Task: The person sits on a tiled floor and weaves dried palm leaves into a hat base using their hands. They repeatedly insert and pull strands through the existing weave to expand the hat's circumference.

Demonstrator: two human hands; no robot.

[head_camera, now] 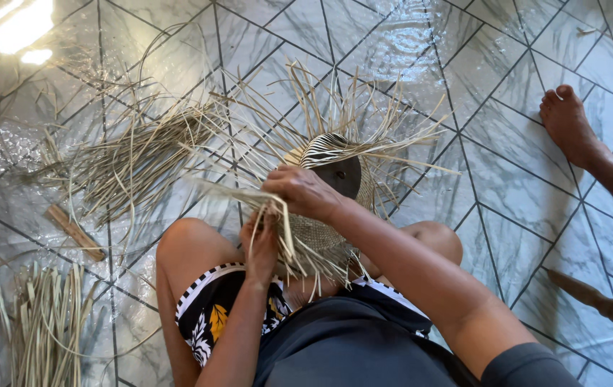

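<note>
We see the half-woven straw hat (328, 208) resting on the person's lap between the knees, loose strands fanning out over the tiled floor (507, 93). The right hand (303, 192) has its fingers clenched on straw strands (249, 199); the left hand (260, 247) pinches strands below (another person's bare foot (568, 125) stands nearby).
</note>
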